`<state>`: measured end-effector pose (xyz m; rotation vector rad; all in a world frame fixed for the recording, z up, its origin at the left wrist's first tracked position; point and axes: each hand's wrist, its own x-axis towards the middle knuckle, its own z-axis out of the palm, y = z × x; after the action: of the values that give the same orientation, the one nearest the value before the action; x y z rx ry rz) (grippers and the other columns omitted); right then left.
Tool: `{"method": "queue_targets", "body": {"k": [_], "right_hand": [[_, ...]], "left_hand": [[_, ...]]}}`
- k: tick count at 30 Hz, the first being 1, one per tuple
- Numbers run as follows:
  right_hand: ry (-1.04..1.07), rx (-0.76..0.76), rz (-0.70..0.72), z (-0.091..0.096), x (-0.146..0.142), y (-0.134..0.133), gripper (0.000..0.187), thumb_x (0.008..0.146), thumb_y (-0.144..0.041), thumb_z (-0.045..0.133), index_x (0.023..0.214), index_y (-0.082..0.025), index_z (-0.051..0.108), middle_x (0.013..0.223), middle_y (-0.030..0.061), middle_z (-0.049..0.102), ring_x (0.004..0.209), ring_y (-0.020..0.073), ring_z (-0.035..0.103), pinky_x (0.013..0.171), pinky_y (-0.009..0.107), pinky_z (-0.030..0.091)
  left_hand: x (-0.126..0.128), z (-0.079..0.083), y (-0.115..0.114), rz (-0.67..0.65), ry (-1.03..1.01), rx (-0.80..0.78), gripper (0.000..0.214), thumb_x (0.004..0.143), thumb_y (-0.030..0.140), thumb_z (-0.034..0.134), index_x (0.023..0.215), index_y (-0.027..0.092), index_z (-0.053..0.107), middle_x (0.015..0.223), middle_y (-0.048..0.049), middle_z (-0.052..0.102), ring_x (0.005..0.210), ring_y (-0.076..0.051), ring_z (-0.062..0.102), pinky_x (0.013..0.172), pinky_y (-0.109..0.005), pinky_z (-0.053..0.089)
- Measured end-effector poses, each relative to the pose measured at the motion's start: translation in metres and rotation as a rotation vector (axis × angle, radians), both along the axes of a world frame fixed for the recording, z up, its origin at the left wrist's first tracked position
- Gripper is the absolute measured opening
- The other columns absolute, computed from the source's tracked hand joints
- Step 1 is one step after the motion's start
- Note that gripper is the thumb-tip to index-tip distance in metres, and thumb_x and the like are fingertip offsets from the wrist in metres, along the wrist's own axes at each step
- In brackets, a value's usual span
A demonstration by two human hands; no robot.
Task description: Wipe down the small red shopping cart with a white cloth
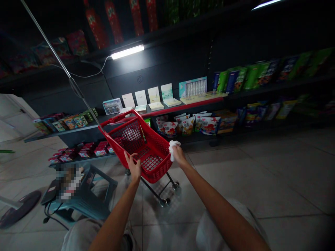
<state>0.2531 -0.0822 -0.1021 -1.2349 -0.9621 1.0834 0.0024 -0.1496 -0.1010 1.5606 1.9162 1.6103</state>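
Note:
A small red shopping cart [157,174] with a lattice basket stands on the tiled floor in front of me. My left hand [134,168] rests at the basket's near left rim, fingers spread, with nothing held in it. At the right front corner of the basket, my right hand [179,155] grips a crumpled white cloth [172,149]. The cloth lies against or right beside the rim; contact cannot be made out for certain. Nothing shows inside the basket except its red floor. The cart's handle [117,118] points away from me, toward the shelves.
Behind the cart runs a dark shelf unit with notebooks [154,97], snack bags [188,125] and green packs [252,75]. A grey-blue plastic stool [104,177] stands at the left, beside a round stand base [23,209]. A metal pole [54,52] slants across the upper left.

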Motion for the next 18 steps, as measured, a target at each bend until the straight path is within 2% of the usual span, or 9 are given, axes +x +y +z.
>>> {"method": "queue_targets", "body": {"k": [2, 5, 8, 11, 14, 18], "right_hand": [[0.078, -0.024, 0.018, -0.003, 0.003, 0.003, 0.026, 0.078, -0.040, 0.052, 0.083, -0.017, 0.063, 0.069, 0.0005, 0.064, 0.059, 0.0127, 0.054, 0.056, 0.022, 0.039], [0.207, -0.078, 0.090, -0.005, 0.005, 0.003, 0.020, 0.077, -0.037, 0.056, 0.077, -0.018, 0.062, 0.066, 0.0002, 0.063, 0.056, 0.0116, 0.053, 0.052, 0.021, 0.037], [0.286, -0.130, 0.141, -0.009, -0.001, -0.001, 0.018, 0.078, -0.035, 0.057, 0.080, -0.018, 0.064, 0.066, 0.0009, 0.066, 0.057, 0.0122, 0.056, 0.055, 0.021, 0.042], [0.351, -0.175, 0.189, -0.017, -0.014, -0.007, 0.025, 0.084, -0.037, 0.054, 0.092, -0.018, 0.067, 0.077, 0.0024, 0.072, 0.065, 0.0149, 0.065, 0.062, 0.024, 0.050], [0.373, -0.261, 0.245, -0.029, -0.030, -0.019, 0.029, 0.088, -0.041, 0.052, 0.098, -0.018, 0.068, 0.081, 0.0028, 0.075, 0.070, 0.0179, 0.069, 0.065, 0.027, 0.054], [0.377, -0.350, 0.294, -0.045, -0.046, -0.040, 0.029, 0.088, -0.043, 0.053, 0.087, -0.018, 0.068, 0.075, 0.0037, 0.074, 0.064, 0.0185, 0.069, 0.059, 0.027, 0.053]], "left_hand": [[-0.005, -0.001, -0.004, 0.001, 0.005, 0.004, 0.033, 0.078, 0.018, 0.055, 0.109, 0.022, 0.065, 0.173, -0.0049, 0.009, 0.140, -0.027, 0.047, 0.113, -0.038, 0.043], [-0.015, 0.000, -0.012, -0.013, 0.023, 0.009, 0.033, 0.077, 0.018, 0.054, 0.107, 0.022, 0.066, 0.172, -0.0029, 0.012, 0.146, -0.027, 0.041, 0.114, -0.038, 0.042], [-0.030, 0.001, -0.018, -0.049, 0.028, 0.024, 0.032, 0.076, 0.019, 0.051, 0.105, 0.021, 0.066, 0.173, -0.0007, 0.011, 0.151, -0.026, 0.034, 0.116, -0.037, 0.040], [-0.046, 0.001, -0.023, -0.065, 0.043, 0.020, 0.031, 0.075, 0.019, 0.049, 0.102, 0.022, 0.065, 0.172, 0.0007, 0.013, 0.155, -0.025, 0.026, 0.119, -0.036, 0.037], [-0.061, 0.001, -0.028, -0.046, 0.063, 0.005, 0.032, 0.074, 0.018, 0.047, 0.100, 0.023, 0.066, 0.170, 0.0015, 0.024, 0.155, -0.023, 0.026, 0.121, -0.037, 0.034], [-0.076, 0.004, -0.036, -0.029, 0.077, 0.037, 0.037, 0.070, 0.016, 0.046, 0.098, 0.023, 0.070, 0.159, -0.0021, 0.046, 0.149, -0.023, 0.038, 0.117, -0.037, 0.039]]}}
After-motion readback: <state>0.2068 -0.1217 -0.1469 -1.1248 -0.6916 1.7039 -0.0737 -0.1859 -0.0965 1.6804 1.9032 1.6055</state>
